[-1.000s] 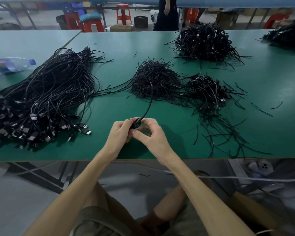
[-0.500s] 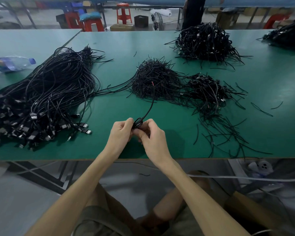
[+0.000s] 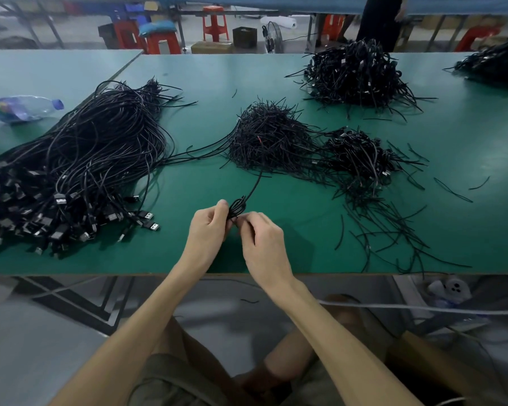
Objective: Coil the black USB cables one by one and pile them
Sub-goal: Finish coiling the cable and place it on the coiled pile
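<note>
Just below the centre of the frame, over the near edge of the green table [image 3: 188, 68], we have both hands closed on one black USB cable [image 3: 237, 207]. Our left hand [image 3: 207, 227] curls its fingers round the small bundle of loops, with the thumb tip up beside it. Our right hand [image 3: 261, 238] pinches the same bundle from the lower right, fingertips bent in against it. From the top of the loops a free tail [image 3: 257, 183] rises toward the middle of the frame and runs into the bristly central heap [image 3: 270, 139]; we cannot tell where it ends in there. We judge this to be the late part of winding one cable: the loops are made but the tail is not yet taken in. The next move calls for drawing that tail clear of the heap without dragging other strands along, then laying the last turns while the left hand holds the loops tight so they do not spring apart. Whether our right fingers also hold a tie, we cannot tell. Once finished, the coil would go on the pile of coiled cables [image 3: 361, 153] at centre right. Plenty remains: the big loose sheaf [image 3: 79, 165] fills the left of the frame, plugs toward the lower left.
</note>
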Action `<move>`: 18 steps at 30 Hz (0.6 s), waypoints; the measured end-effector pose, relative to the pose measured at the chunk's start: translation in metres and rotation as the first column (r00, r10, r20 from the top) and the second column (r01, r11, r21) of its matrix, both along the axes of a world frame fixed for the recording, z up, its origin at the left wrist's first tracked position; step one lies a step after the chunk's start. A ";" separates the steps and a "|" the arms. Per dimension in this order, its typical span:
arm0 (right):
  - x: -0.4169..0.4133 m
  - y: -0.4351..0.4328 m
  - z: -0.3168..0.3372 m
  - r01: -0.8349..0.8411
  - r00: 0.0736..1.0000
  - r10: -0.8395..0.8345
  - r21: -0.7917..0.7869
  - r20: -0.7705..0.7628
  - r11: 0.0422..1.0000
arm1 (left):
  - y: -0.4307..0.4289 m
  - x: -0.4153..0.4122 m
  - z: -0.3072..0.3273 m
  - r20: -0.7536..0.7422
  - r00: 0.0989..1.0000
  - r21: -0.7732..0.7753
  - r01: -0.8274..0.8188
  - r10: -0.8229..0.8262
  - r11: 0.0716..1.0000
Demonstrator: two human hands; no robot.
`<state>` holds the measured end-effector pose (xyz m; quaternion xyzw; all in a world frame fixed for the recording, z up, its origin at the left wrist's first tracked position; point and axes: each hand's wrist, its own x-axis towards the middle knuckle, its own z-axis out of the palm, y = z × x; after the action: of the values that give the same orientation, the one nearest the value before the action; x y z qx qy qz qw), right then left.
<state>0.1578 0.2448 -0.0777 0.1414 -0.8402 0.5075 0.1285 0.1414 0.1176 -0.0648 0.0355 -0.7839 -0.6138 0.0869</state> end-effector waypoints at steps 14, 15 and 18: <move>0.004 0.000 0.006 -0.098 0.995 0.099 -0.019 0.028 0.995 | -0.001 0.003 0.001 -0.037 0.998 -0.035 -0.049 0.048 0.998; 0.004 0.000 0.005 -0.097 0.995 0.097 -0.004 0.039 0.995 | -0.001 0.003 0.001 -0.044 0.998 -0.048 -0.051 0.049 0.998; 0.002 0.001 0.002 -0.083 0.995 0.082 0.019 0.057 0.996 | 0.000 0.003 0.000 -0.048 0.997 -0.096 -0.058 0.054 0.994</move>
<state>0.1598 0.2454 -0.0759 0.1632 -0.8422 0.5072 0.0823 0.1447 0.1179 -0.0644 0.0391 -0.8095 -0.5727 0.1234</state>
